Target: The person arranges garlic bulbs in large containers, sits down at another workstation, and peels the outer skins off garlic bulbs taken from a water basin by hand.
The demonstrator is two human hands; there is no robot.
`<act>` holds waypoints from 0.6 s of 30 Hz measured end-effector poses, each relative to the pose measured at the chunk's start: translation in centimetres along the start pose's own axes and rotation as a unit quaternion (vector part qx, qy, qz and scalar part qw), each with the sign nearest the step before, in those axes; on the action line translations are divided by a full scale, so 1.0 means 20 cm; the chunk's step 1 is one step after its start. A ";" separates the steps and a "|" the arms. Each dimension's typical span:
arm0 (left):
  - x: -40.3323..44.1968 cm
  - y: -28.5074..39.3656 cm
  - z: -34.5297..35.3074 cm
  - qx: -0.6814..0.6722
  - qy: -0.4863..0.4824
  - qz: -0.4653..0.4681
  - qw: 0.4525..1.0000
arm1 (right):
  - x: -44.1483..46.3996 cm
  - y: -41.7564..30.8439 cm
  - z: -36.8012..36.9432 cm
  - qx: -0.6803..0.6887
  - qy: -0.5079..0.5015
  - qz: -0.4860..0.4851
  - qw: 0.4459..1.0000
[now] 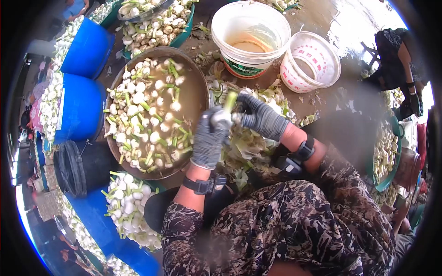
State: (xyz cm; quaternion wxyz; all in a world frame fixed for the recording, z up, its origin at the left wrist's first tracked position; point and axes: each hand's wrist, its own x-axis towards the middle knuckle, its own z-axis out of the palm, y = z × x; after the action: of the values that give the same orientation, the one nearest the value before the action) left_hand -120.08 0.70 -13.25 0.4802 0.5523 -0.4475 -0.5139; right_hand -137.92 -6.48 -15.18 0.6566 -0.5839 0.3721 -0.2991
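Both of my hands wear grey knit gloves and meet above a pile of peelings. My left hand (pixel 208 141) is closed around a white garlic bulb (pixel 223 117), whose cut green stem points up. From the other side, my right hand (pixel 263 115) has its fingers closed at the bulb's side; whether they also grip a strip of skin is too small to tell. Left of my hands stands a wide round basin (pixel 205 87) of murky water, with many garlic bulbs (pixel 138 110) floating in it. Loose garlic skins (pixel 251 154) lie heaped beneath my hands.
A large white bucket (pixel 221 39) and a smaller white bucket (pixel 294 80) stand ahead. Blue tubs (pixel 83 108) heaped with garlic line the left, near a black bucket (pixel 73 168). A green basket (pixel 395 168) of garlic and another person (pixel 391 46) are at right.
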 end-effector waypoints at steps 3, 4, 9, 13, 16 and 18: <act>-0.02 -0.01 0.09 0.027 -0.048 -0.065 0.996 | 0.02 -0.13 -0.03 0.023 0.036 -0.035 0.998; -0.03 -0.02 0.10 -0.013 -0.034 -0.043 0.998 | 0.01 -0.14 -0.05 0.079 0.091 -0.120 0.985; -0.04 0.14 -0.18 -0.214 0.138 0.017 0.967 | 0.18 -0.13 -0.87 -0.476 0.435 -0.073 0.761; -0.07 0.23 -0.44 -0.282 0.312 0.063 0.905 | 0.35 -0.25 -0.32 -0.340 0.312 -0.083 0.883; -0.10 0.23 -0.54 -0.358 0.308 0.089 0.877 | 0.56 -0.13 0.17 -0.465 0.014 -0.074 0.882; -0.11 0.23 -0.55 -0.343 0.314 0.092 0.880 | 0.70 -0.05 0.46 -0.517 -0.085 -0.042 0.851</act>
State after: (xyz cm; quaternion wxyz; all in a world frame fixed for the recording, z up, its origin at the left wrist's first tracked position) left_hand -109.33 3.03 -8.23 0.8002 0.4420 -0.1174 -0.3881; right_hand -122.50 -13.22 -15.83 0.2760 -0.8772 0.3908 -0.0403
